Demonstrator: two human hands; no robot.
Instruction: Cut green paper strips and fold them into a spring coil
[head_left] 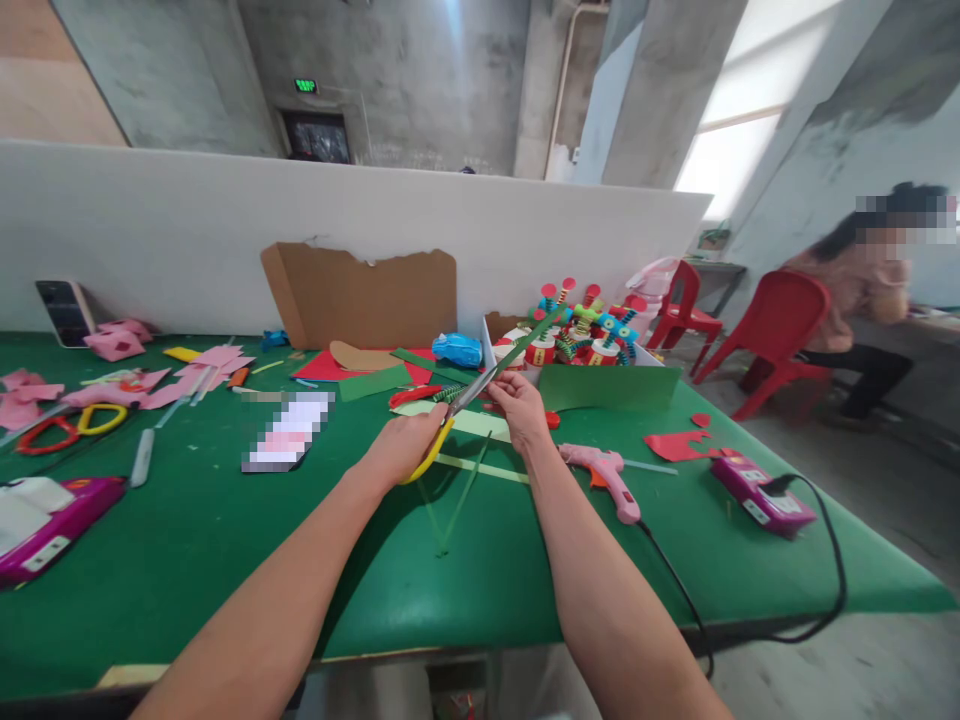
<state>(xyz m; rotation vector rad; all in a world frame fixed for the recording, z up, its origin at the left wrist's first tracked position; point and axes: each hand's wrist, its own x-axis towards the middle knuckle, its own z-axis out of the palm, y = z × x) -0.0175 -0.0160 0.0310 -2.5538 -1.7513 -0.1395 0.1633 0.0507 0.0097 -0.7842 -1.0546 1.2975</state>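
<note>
My left hand (409,440) is closed around the yellow handles of a pair of scissors (450,425), whose blades point up and right. My right hand (521,405) pinches a narrow strip of green paper (529,340) that runs up from the blades. Both hands hover over the middle of the green table (225,540). Thin green paper slivers (461,490) and a pale green strip (480,467) lie on the table just below the hands.
A pink glue gun (607,475) with a black cord lies right of my hands, beside a pink box (761,492). Red and yellow scissors (71,425), pink paper pieces, brown cardboard (367,295) and colourful craft figures (585,325) surround them. A person sits at far right by red chairs (776,335).
</note>
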